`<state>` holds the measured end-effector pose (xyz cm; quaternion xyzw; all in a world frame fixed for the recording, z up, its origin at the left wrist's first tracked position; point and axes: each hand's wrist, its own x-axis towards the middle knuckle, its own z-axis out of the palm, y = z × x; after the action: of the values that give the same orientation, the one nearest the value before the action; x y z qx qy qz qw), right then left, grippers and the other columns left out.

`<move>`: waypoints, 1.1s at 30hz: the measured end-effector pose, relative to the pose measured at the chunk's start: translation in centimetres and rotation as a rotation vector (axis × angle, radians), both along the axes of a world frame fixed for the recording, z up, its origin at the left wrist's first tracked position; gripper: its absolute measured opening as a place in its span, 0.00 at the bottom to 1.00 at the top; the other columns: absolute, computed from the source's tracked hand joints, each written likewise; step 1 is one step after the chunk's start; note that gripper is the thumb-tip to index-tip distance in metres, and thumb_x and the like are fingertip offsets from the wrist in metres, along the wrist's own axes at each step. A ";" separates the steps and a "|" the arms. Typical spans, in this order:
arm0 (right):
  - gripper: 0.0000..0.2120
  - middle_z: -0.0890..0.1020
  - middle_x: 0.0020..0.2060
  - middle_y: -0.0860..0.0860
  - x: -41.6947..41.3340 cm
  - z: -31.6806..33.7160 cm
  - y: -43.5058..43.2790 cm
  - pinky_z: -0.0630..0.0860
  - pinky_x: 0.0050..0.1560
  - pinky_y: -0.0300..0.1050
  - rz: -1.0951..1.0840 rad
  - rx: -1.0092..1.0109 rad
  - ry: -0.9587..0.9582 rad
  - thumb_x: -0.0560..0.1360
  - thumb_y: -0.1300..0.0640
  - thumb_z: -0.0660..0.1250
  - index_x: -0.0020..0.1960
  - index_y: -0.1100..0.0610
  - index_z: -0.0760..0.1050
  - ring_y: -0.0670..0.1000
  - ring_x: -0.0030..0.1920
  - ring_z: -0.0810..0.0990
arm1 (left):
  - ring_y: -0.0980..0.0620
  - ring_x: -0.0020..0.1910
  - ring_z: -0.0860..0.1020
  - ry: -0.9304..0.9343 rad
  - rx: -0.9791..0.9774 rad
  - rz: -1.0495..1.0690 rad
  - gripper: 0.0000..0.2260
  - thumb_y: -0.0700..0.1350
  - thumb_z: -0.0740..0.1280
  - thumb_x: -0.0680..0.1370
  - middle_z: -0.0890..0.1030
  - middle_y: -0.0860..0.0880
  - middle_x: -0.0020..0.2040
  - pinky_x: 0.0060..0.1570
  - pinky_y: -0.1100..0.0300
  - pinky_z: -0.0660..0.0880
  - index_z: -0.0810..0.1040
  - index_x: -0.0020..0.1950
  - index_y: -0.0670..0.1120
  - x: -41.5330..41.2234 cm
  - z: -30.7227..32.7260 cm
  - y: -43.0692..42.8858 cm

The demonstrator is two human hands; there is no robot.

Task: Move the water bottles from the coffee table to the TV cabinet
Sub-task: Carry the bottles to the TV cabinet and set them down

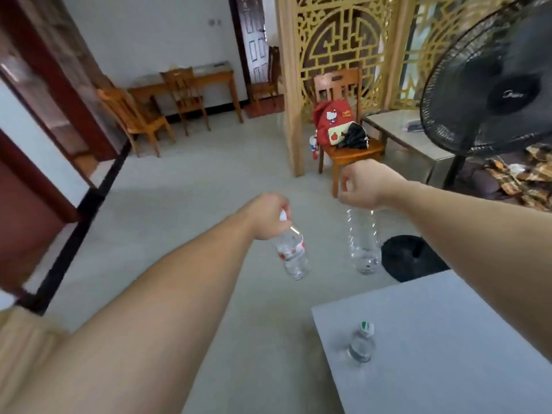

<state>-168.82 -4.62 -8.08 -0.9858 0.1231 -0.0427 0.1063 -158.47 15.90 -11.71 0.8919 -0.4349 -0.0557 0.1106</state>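
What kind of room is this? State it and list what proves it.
Most likely a home's living and dining area. A wooden dining table with chairs stands by the far wall, a standing fan is at the right, and a low coffee table holding a water bottle sits in front.

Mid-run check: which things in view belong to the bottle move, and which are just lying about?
Part of the job:
- red-label bottle, held by the neck in the left hand
- clear bottle, hanging from the right hand
- green-cap bottle, standing on the coffee table

Just lying about:
- black fan
- red backpack on a wooden chair
- dining table
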 end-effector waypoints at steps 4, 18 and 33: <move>0.09 0.80 0.42 0.52 4.4 -0.5 8.2 0.79 0.45 0.48 0.179 -0.048 0.036 0.68 0.52 0.69 0.46 0.54 0.78 0.56 0.45 0.79 | 0.43 0.49 0.77 -0.020 0.025 0.159 0.10 0.46 0.69 0.72 0.81 0.42 0.48 0.42 0.59 0.69 0.79 0.50 0.43 0.6 0.9 8.6; 0.10 0.79 0.43 0.55 10.6 -0.3 41.4 0.72 0.43 0.44 0.802 -0.030 0.065 0.71 0.52 0.68 0.49 0.56 0.78 0.57 0.44 0.75 | 0.48 0.50 0.74 -0.016 0.225 0.778 0.13 0.44 0.66 0.73 0.75 0.48 0.53 0.47 0.56 0.72 0.76 0.57 0.47 -8.2 3.6 41.7; 0.11 0.79 0.46 0.53 4.5 -1.2 64.7 0.74 0.40 0.45 1.215 -0.162 0.156 0.71 0.52 0.70 0.50 0.55 0.77 0.55 0.46 0.78 | 0.44 0.55 0.76 0.053 0.130 1.318 0.13 0.45 0.65 0.72 0.77 0.46 0.56 0.50 0.55 0.75 0.77 0.55 0.50 -22.5 1.5 58.1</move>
<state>-164.36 60.04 -9.26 -0.8848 -0.4568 0.0883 0.0272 -180.93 73.96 -10.24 0.9745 0.2090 -0.0241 0.0782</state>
